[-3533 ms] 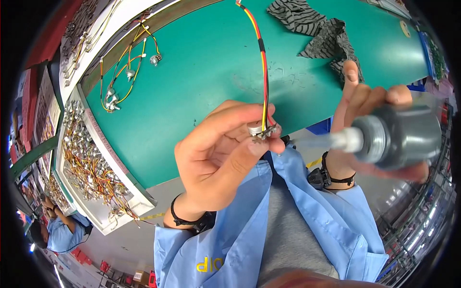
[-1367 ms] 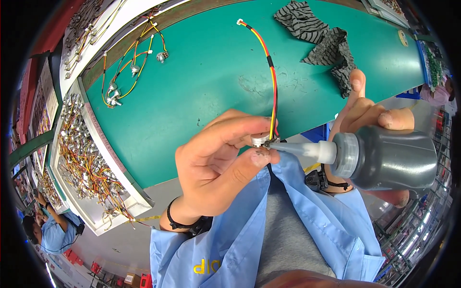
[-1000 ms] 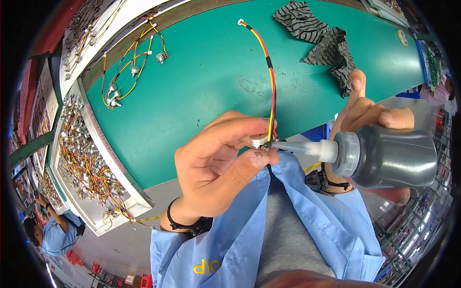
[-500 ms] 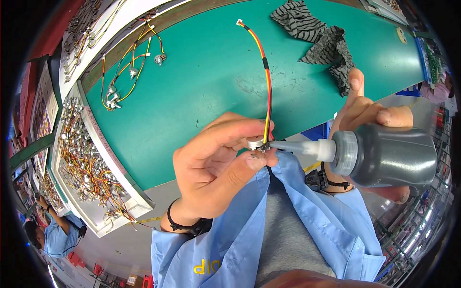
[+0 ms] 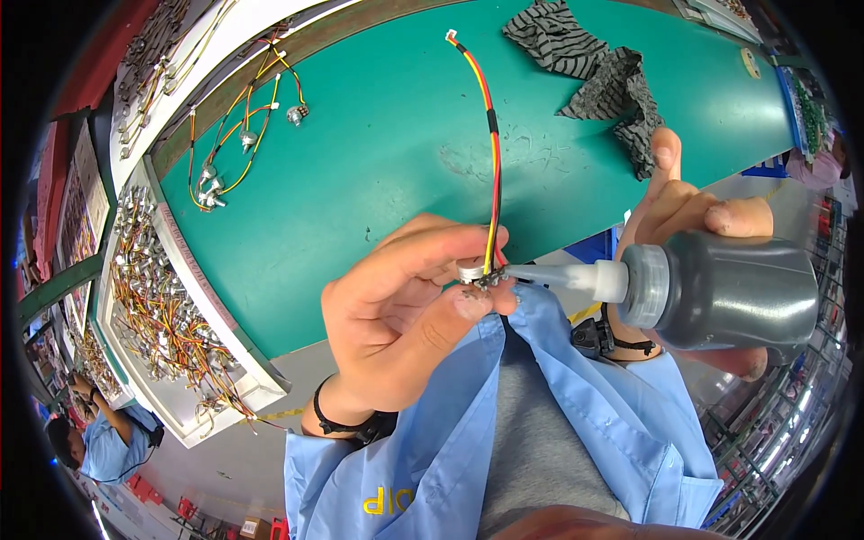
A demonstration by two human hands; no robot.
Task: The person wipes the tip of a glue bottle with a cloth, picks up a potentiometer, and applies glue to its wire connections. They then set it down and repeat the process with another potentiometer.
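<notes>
The reference for all positions is the green surface (image 5: 360, 171). The left hand (image 5: 387, 324) grasps a round metal component (image 5: 471, 271) between thumb and forefinger, holding it raised at the near edge of the surface. A cable (image 5: 496, 171) of red, yellow and black wires rises from the component and arches across the surface; its free end carries a small white connector (image 5: 451, 35). The right hand (image 5: 688, 211) grasps a dark grey bottle (image 5: 738, 292), which lies horizontally, off the near edge of the surface at the right. The bottle's tapered nozzle (image 5: 549, 275) points left, its tip at the component's terminals; whether the tip makes contact cannot be determined. Loose wired components (image 5: 247, 139) rest on the left part of the surface. A white tray (image 5: 261, 382) filled with similar parts adjoins the left edge of the surface. A striped grey cloth (image 5: 621, 90) lies crumpled on the right part of the surface.
</notes>
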